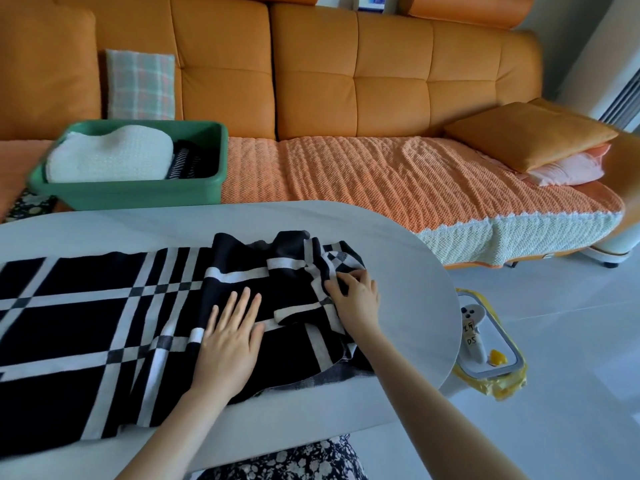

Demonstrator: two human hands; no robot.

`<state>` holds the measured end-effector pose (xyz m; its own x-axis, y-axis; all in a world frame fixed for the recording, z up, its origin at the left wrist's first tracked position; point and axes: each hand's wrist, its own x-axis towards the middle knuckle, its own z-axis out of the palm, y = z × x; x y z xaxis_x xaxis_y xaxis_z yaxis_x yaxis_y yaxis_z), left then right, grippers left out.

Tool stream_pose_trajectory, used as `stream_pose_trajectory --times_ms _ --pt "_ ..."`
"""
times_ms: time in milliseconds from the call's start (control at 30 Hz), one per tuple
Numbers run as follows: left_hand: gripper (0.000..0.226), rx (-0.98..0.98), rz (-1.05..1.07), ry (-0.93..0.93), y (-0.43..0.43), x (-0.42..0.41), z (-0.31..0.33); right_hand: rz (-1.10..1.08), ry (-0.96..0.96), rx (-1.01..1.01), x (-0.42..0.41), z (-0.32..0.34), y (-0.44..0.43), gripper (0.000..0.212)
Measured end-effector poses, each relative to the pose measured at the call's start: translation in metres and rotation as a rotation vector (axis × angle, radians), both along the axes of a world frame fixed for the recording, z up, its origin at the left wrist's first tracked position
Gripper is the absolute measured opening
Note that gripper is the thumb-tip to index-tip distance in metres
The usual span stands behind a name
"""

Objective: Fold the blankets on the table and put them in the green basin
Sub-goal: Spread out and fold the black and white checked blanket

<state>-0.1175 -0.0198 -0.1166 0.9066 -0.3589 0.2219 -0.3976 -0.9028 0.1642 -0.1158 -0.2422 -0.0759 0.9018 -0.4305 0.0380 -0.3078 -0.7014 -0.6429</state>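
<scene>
- Pale and oval, the table (398, 268) is set before an orange sofa (346, 81); the work is being done near its right end.
- Fingers (242, 301) of the left hand (230, 344) are laid straight and flat on the checked blanket (86, 306). Nothing is grasped, and the cloth is judged to be pinned so that it cannot slide.
- Fingers (346, 279) of the right hand (356, 299) are curled, and a bunched fold at the blanket's right end is pinched between them, probably to be drawn straight or turned over.
- The checked blanket is spread on the table with its long axis running left to right. Its left part lies flat and passes out of view, while the right end is rumpled and partly doubled back.
- The green basin (138, 195) is placed on the sofa seat beyond the table's far left edge, well apart from both hands. A folded white blanket (110, 157) and a striped blanket (183, 161) are already held in it.
</scene>
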Motion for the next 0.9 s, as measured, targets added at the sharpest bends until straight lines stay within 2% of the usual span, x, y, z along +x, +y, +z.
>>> stream_pose_trajectory --times_ms 167,300,400,533,700,800,900 --pt "0.057 -0.016 -0.008 0.011 0.015 0.0 -0.003 -0.076 -0.115 0.146 0.008 0.004 0.002 0.034" --pt "0.059 -0.008 0.021 0.003 0.02 0.0 -0.003 -0.112 -0.014 -0.051 0.019 0.0 0.017 0.039" --pt "0.061 -0.01 0.043 -0.003 0.028 0.002 -0.003 -0.116 -0.056 -0.098 0.023 -0.004 0.029 0.03" --pt "0.061 0.004 0.052 -0.002 0.031 0.003 -0.002 -0.129 -0.095 -0.01 0.023 -0.001 0.025 0.019" --pt "0.062 0.011 0.05 0.0 0.032 0.003 -0.001 -0.242 -0.185 0.265 0.019 0.016 -0.01 0.01" --pt "0.061 0.007 0.039 -0.002 0.031 0.003 -0.002 -0.241 -0.196 0.254 0.017 0.03 -0.043 0.013" --pt "0.057 0.026 0.026 -0.008 0.031 0.003 -0.001 -0.221 -0.104 0.177 0.013 0.029 -0.069 0.017"
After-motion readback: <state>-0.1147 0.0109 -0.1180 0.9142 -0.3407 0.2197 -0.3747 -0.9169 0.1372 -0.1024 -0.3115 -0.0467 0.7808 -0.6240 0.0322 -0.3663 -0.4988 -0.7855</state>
